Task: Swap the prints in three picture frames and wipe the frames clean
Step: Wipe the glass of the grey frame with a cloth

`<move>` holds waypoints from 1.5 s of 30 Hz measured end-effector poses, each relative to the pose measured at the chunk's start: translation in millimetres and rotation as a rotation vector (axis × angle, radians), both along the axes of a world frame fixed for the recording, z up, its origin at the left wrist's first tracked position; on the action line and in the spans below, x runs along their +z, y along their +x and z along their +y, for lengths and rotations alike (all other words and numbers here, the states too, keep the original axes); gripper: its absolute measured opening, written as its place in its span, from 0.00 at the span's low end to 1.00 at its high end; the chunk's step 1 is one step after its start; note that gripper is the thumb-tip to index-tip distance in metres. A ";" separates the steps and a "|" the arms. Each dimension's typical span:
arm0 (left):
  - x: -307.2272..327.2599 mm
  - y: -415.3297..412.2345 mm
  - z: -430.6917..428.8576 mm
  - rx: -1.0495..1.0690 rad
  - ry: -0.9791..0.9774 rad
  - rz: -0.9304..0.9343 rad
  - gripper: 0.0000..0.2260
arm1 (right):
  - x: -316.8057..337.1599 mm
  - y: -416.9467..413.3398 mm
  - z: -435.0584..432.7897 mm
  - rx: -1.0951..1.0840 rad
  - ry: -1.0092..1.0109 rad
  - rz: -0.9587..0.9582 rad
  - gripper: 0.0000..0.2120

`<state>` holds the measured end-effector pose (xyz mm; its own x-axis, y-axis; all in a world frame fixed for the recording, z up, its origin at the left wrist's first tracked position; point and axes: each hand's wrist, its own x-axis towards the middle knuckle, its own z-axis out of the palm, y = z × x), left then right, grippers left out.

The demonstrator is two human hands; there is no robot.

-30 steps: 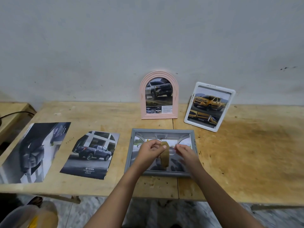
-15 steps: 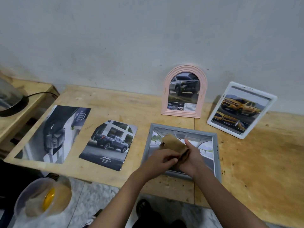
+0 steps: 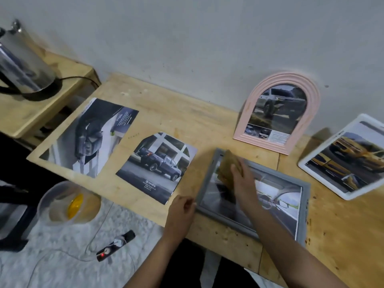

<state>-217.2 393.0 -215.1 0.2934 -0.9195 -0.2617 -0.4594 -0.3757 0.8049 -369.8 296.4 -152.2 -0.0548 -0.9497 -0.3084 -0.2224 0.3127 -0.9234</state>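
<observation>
Worktop: wooden table (image 3: 207, 121) against a pale wall.
Grey frame (image 3: 302, 208): flat near the front edge.
Right hand (image 3: 242, 179): pressing a tan cloth (image 3: 227, 163) onto the frame's upper-left corner.
Left hand (image 3: 181, 206): loosely curled, touching the frame's left edge.

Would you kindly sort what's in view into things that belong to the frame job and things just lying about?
For the job: grey frame, brown cloth under the right hand, left hand, pink arched frame, white frame, two loose prints.
Lying about: kettle, plastic tub, small black device.
</observation>
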 end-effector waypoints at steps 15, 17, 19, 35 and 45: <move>-0.6 -0.6 -10.6 0.086 0.153 0.067 0.07 | -86.9 2.1 22.0 1.099 -0.600 0.759 0.22; 1.0 0.1 -13.8 0.065 0.169 0.063 0.07 | -86.2 2.5 13.0 1.097 -0.577 0.773 0.22; 2.9 1.2 -17.7 0.034 0.180 0.047 0.12 | -81.8 2.9 -4.8 1.066 -0.540 0.771 0.26; 27.3 -18.3 -48.5 -0.240 0.389 -0.311 0.05 | -76.2 11.2 -94.8 0.722 -0.298 0.773 0.21; 12.2 -43.1 -93.1 -0.357 0.413 -0.599 0.16 | -75.1 5.2 -100.7 0.714 -0.275 0.703 0.22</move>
<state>-260.3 299.9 -202.9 0.1986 -0.8478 -0.4918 -0.9169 -0.3380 0.2124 -364.7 195.7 -227.3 0.4645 -0.8644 -0.1927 -0.7891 -0.3052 -0.5331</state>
